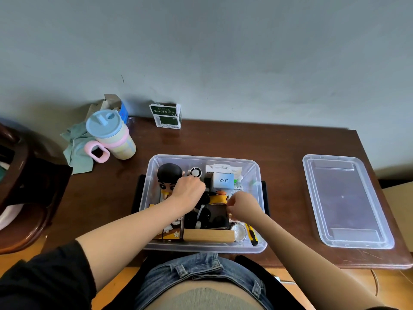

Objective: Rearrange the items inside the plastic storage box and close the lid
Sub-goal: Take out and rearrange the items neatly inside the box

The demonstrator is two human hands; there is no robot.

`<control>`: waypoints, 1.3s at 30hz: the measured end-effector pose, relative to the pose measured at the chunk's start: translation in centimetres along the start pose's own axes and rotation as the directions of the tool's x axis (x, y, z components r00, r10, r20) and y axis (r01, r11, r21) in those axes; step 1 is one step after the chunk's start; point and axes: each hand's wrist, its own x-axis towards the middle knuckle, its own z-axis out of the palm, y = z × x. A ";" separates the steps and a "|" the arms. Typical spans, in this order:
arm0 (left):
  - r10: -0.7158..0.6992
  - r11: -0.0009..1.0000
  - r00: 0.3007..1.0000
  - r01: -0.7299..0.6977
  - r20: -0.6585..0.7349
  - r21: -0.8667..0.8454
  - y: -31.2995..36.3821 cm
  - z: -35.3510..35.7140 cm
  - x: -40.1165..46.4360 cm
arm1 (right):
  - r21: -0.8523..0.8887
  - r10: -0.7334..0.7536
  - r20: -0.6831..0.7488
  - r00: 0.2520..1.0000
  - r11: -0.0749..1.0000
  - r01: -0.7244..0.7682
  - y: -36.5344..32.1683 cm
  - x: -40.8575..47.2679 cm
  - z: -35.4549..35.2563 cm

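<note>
A clear plastic storage box (154,166) stands open at the table's front middle, crowded with small items. Both my hands are inside it. My left hand (188,190) is curled beside a black-haired figurine (168,175), its fingers near a small white round fan (195,172); what it grips is hidden. My right hand (242,204) is curled over the box's right half, near a yellow tape roll (218,199); whether it pinches anything I cannot tell. A white box marked Q88 (223,181) sits at the back. The clear lid (346,201) lies flat on the table to the right.
A pastel cup with a blue lid and pink handle (110,136) stands at the back left on a green cloth (77,151). A green and white carton (165,116) stands by the wall. A wooden tray (209,235) and yellow utility knife (252,234) lie inside the box's front.
</note>
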 end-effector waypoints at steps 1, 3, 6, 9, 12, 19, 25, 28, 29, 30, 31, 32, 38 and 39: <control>-0.004 1.000 1.000 0.004 0.002 -0.025 -0.1 -0.1 0.1 | -0.157 -0.058 -0.008 0.998 0.986 0.056 -0.2 -0.3 -0.2; -0.015 0.998 1.000 0.017 0.021 -0.064 -0.1 -0.3 0.1 | -0.390 -0.117 0.056 0.992 0.912 0.129 -0.5 -0.6 -0.4; -0.046 0.993 0.998 0.050 0.039 -0.107 -0.4 -0.7 -0.4 | -0.570 -0.105 0.114 0.988 0.807 0.151 -0.6 -0.8 -0.7; -0.036 0.984 0.998 0.028 -0.042 -0.176 -0.5 -1.0 -1.2 | -0.695 -0.129 0.115 0.985 0.698 0.173 -0.3 -0.7 -0.4; 0.005 0.968 0.993 -0.034 -0.120 -0.248 -0.1 -1.2 -1.7 | -0.771 -0.166 0.143 0.976 0.599 0.215 -0.3 -0.4 0.5; 0.015 0.919 0.996 -0.049 -0.088 -0.392 0.2 -0.6 -1.8 | -0.809 -0.201 0.137 0.970 0.542 0.227 0.3 0.2 2.3; 0.056 0.902 0.995 -0.087 -0.086 -0.422 0.4 -0.2 -1.7 | -0.809 -0.212 0.145 0.966 0.537 0.239 0.2 0.3 2.3; 0.070 0.894 0.993 -0.105 -0.096 -0.435 0.6 -0.2 -1.7 | -0.800 -0.218 0.158 0.963 0.544 0.254 0.1 0.0 1.8; 0.073 0.889 0.992 -0.110 -0.099 -0.444 0.7 -0.2 -1.6 | -0.788 -0.218 0.151 0.964 0.562 0.250 0.2 0.0 1.6; 0.077 0.881 0.992 -0.114 -0.099 -0.458 0.8 -0.3 -1.5 | -0.770 -0.223 0.140 0.965 0.588 0.248 0.2 -0.1 1.2; 0.083 0.870 0.992 -0.118 -0.094 -0.479 0.9 -0.3 -1.4 | -0.742 -0.223 0.127 0.966 0.625 0.242 0.3 -0.1 0.8; 0.089 0.856 0.993 -0.118 -0.083 -0.503 1.0 -0.4 -1.3 | -0.712 -0.219 0.119 0.968 0.661 0.237 0.3 -0.2 0.3; 0.110 0.837 0.993 -0.108 -0.028 -0.537 1.1 -0.4 -1.1 | -0.762 -0.171 0.178 0.969 0.599 0.246 -0.1 -0.3 0.4; 0.111 0.833 0.994 -0.105 -0.021 -0.544 1.0 -0.3 -1.1 | -0.767 -0.165 0.175 0.971 0.596 0.239 0.0 -0.2 0.9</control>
